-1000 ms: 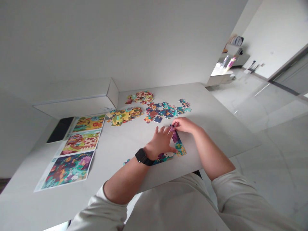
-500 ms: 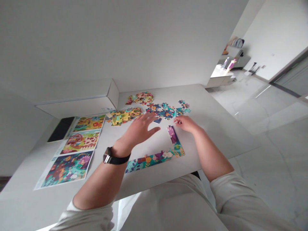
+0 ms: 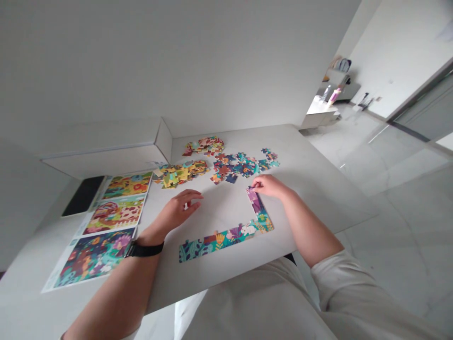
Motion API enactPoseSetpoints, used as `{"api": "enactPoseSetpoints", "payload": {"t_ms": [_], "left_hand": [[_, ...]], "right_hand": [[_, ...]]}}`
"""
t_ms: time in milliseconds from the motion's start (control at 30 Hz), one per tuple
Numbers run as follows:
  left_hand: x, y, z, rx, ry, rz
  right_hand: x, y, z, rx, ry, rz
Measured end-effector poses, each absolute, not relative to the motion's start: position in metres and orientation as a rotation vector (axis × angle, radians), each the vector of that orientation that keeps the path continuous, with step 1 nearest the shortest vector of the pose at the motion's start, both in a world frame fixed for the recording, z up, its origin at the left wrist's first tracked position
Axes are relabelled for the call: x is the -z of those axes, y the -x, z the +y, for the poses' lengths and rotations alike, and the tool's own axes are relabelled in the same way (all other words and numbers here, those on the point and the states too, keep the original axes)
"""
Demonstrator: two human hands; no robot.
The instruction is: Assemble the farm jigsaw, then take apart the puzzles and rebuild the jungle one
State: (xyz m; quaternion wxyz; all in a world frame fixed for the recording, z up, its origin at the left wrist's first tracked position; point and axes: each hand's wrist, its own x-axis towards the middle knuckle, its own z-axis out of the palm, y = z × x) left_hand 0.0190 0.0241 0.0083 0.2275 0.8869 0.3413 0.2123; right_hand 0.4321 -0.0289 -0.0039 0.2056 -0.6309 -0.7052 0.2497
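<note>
An L-shaped strip of joined jigsaw pieces lies on the table, one leg along the front and a shorter purple leg running away from me on the right. My right hand is closed at that leg's far end, thumb and fingers pinching a puzzle piece that they partly cover. Left of the strip, my left hand hovers low over the table, empty, its fingers curved and the thumb apart. Loose dark and teal pieces are spread beyond both hands.
Yellow-green pieces and a red-and-pink heap lie farther back. Three picture sheets and a black phone-like slab are on the left, before a white box. A wall rises behind the table.
My left hand has drawn back from the loose pieces, toward me and leftward, uncovering some of them. My right hand has shifted slightly left and down onto the strip's far end.
</note>
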Motion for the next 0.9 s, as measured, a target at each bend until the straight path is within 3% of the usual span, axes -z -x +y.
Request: {"api": "enactPoseSetpoints", "payload": {"t_ms": [200, 467, 900], "left_hand": [[0.002, -0.023, 0.023, -0.604, -2.418, 0.882], [0.005, -0.017, 0.022, -0.586, -2.481, 0.914], [0.004, -0.019, 0.021, -0.555, -2.465, 0.924]], "right_hand": [[0.007, -0.437, -0.028, -0.689, 1.736, -1.985], [-0.003, -0.46, -0.027, -0.203, 2.2, -1.615], [-0.012, -0.458, -0.031, -0.166, 2.42, -1.588]]}}
